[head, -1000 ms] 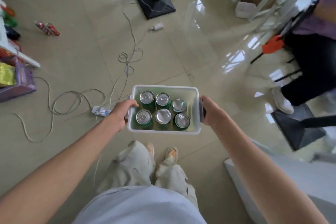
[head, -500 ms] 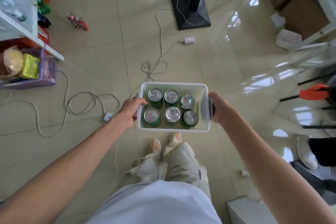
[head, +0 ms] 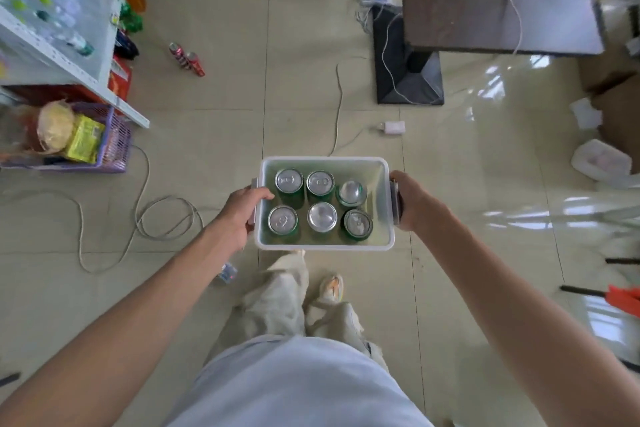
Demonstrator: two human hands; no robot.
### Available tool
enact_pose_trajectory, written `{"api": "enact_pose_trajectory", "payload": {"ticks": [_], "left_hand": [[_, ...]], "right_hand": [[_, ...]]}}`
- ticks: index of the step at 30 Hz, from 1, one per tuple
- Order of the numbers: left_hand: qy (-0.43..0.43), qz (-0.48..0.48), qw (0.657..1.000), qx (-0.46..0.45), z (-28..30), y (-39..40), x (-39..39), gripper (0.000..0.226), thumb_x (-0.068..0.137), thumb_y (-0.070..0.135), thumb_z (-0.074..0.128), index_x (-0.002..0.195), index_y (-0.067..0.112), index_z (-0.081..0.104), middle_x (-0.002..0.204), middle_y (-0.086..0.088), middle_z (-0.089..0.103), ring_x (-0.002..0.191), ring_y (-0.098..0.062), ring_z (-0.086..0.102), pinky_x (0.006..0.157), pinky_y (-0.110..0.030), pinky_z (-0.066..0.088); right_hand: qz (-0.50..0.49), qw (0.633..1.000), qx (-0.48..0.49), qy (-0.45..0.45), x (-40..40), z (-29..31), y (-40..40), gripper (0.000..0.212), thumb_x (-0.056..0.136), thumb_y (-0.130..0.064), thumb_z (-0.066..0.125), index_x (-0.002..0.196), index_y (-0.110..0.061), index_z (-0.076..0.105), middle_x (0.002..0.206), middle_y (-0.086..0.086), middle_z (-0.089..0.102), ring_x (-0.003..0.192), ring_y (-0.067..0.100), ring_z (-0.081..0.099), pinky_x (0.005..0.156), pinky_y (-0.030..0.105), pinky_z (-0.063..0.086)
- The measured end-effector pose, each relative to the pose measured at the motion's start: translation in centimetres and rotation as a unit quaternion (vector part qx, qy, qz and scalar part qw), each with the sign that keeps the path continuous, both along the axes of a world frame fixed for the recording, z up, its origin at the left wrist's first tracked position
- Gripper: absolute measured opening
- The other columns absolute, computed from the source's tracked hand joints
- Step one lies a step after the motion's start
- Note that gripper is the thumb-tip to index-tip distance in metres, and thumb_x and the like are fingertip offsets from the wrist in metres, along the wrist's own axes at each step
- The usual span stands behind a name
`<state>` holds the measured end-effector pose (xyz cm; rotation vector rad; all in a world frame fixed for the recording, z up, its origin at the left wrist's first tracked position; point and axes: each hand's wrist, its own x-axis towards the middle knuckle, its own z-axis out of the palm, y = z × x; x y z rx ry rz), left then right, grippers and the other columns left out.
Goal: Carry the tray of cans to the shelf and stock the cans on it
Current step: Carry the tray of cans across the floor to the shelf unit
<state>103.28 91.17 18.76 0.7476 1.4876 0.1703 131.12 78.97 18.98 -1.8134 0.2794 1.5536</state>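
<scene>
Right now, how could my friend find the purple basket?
Look at the white shelf on the left side. The purple basket sits on the floor under its near corner. It alone is purple mesh, holding a yellow packet.

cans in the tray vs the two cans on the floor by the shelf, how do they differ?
The cans in the tray are green; the floor cans are red. The tray cans stand upright in two rows of three; the floor cans lie on their sides, next to each other. The tray is carried by the left hand and right hand; nobody touches the floor cans.
</scene>
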Motion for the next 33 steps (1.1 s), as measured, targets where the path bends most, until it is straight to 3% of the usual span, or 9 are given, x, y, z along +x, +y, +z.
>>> {"api": "enact_pose_trajectory", "payload": {"ticks": [5, 9, 12, 15, 19, 23, 29, 33], "left_hand": [[0.002, 0.010, 1.000, -0.009, -0.9, 8.2, 3.5, 0.027, 0.076, 0.017, 0.069, 0.102, 0.012, 0.065, 0.088, -0.016, 0.064, 0.073, -0.027, 0.058, 0.064, -0.030, 0.046], [0.012, 0.016, 1.000, -0.014, -1.5, 15.0, 6.0, 0.034, 0.065, 0.027, 0.072, 0.096, 0.017, 0.064, 0.094, -0.015, 0.064, 0.084, -0.028, 0.057, 0.074, -0.034, 0.044], [0.025, 0.021, 0.999, -0.020, -1.6, 19.8, 8.1, 0.031, 0.066, 0.025, 0.071, 0.095, 0.016, 0.065, 0.091, -0.014, 0.063, 0.081, -0.028, 0.057, 0.072, -0.033, 0.045], [0.034, 0.050, 0.998, -0.021, -1.9, 25.2, 10.4, 0.014, 0.077, 0.019, 0.069, 0.089, 0.016, 0.064, 0.082, -0.012, 0.064, 0.070, -0.026, 0.058, 0.062, -0.029, 0.046], [0.041, 0.079, 0.996, -0.018, -2.3, 29.9, 13.0, 0.012, 0.084, 0.015, 0.066, 0.096, 0.012, 0.063, 0.072, -0.009, 0.059, 0.062, -0.023, 0.054, 0.055, -0.027, 0.041], [0.042, 0.112, 0.992, -0.028, -1.5, 37.9, 15.8, 0.019, 0.082, 0.016, 0.067, 0.101, 0.011, 0.065, 0.080, -0.012, 0.064, 0.067, -0.026, 0.058, 0.060, -0.029, 0.044], [0.040, 0.145, 0.988, -0.038, -2.1, 49.8, 18.6, 0.015, 0.072, 0.019, 0.071, 0.086, 0.017, 0.066, 0.083, -0.012, 0.065, 0.074, -0.027, 0.059, 0.072, -0.033, 0.048], [0.032, 0.149, 0.988, -0.036, -2.0, 58.7, 20.5, 0.006, 0.080, 0.014, 0.069, 0.085, 0.013, 0.066, 0.078, -0.012, 0.065, 0.067, -0.026, 0.058, 0.062, -0.029, 0.048]], "right_hand": [[0.005, 1.000, -0.027, -0.012, 3.4, -0.2, 9.0, 0.024, 0.092, -0.029, 0.051, 0.073, -0.015, 0.056, 0.070, 0.006, 0.061, 0.064, 0.022, 0.059, 0.071, 0.033, 0.052], [0.012, 0.999, -0.023, -0.019, 6.7, -1.0, 16.4, 0.019, 0.089, -0.031, 0.056, 0.084, -0.013, 0.062, 0.081, 0.008, 0.065, 0.073, 0.024, 0.064, 0.092, 0.037, 0.054], [0.033, 0.999, -0.031, -0.010, 8.8, -1.6, 21.8, 0.021, 0.091, -0.030, 0.055, 0.081, -0.013, 0.062, 0.079, 0.008, 0.065, 0.071, 0.024, 0.063, 0.086, 0.036, 0.054], [0.057, 0.997, -0.051, -0.014, 11.2, -2.4, 28.2, 0.020, 0.089, -0.034, 0.057, 0.083, -0.015, 0.061, 0.078, 0.007, 0.065, 0.072, 0.023, 0.064, 0.092, 0.037, 0.055], [0.074, 0.996, -0.055, -0.006, 13.7, -2.6, 34.5, 0.020, 0.087, -0.027, 0.056, 0.070, -0.016, 0.054, 0.067, 0.003, 0.059, 0.061, 0.020, 0.059, 0.065, 0.030, 0.052], [0.104, 0.993, -0.051, -0.016, 16.8, -2.0, 43.4, 0.024, 0.090, -0.026, 0.050, 0.069, -0.016, 0.054, 0.066, 0.004, 0.060, 0.060, 0.022, 0.059, 0.065, 0.031, 0.050], [0.145, 0.989, -0.036, -0.016, 20.3, -1.4, 57.8, 0.025, 0.094, -0.025, 0.048, 0.073, -0.014, 0.055, 0.066, 0.005, 0.059, 0.061, 0.023, 0.057, 0.064, 0.030, 0.048], [0.163, 0.986, -0.022, -0.031, 22.0, -1.3, 66.6, 0.027, 0.095, -0.024, 0.046, 0.075, -0.011, 0.059, 0.063, 0.008, 0.065, 0.062, 0.026, 0.061, 0.064, 0.032, 0.052]]}}
